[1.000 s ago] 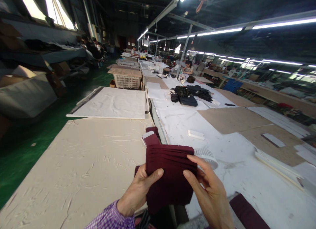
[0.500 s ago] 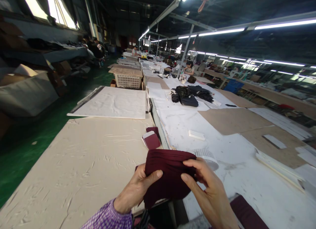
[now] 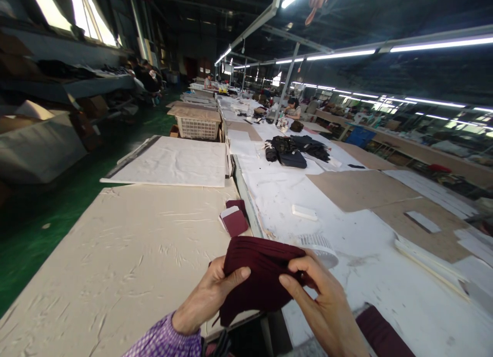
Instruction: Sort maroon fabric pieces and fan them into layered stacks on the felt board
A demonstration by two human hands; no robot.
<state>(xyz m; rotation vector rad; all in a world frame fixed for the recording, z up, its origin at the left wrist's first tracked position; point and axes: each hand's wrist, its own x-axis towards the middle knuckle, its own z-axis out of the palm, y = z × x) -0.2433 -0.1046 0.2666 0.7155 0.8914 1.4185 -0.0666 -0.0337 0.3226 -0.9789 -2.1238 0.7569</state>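
Note:
A stack of maroon cloth pieces [image 3: 262, 275] is held between both hands just above the near edge of the tables. My left hand [image 3: 210, 298] grips its left side, thumb on top. My right hand [image 3: 321, 303] grips its right side, fingers curled over the top edge. The stack bends forward over my fingers. A small pile of maroon pieces with a white card [image 3: 234, 219] lies on the beige table [image 3: 127, 259] just beyond. Behind my right hand sits a white ribbed round object [image 3: 319, 246]. Another maroon piece [image 3: 379, 334] lies at the lower right.
A white-covered table [image 3: 346, 228] with brown paper sheets runs along the right. Dark garments [image 3: 295, 150] lie further up it, also a small white block [image 3: 304, 212]. A white board [image 3: 173, 162] and a plastic basket [image 3: 199, 127] stand ahead. Green floor lies left. People work far off.
The maroon stack has dropped lower and folded forward over my fingers. Both hands have kept their grip on its sides and moved slightly down.

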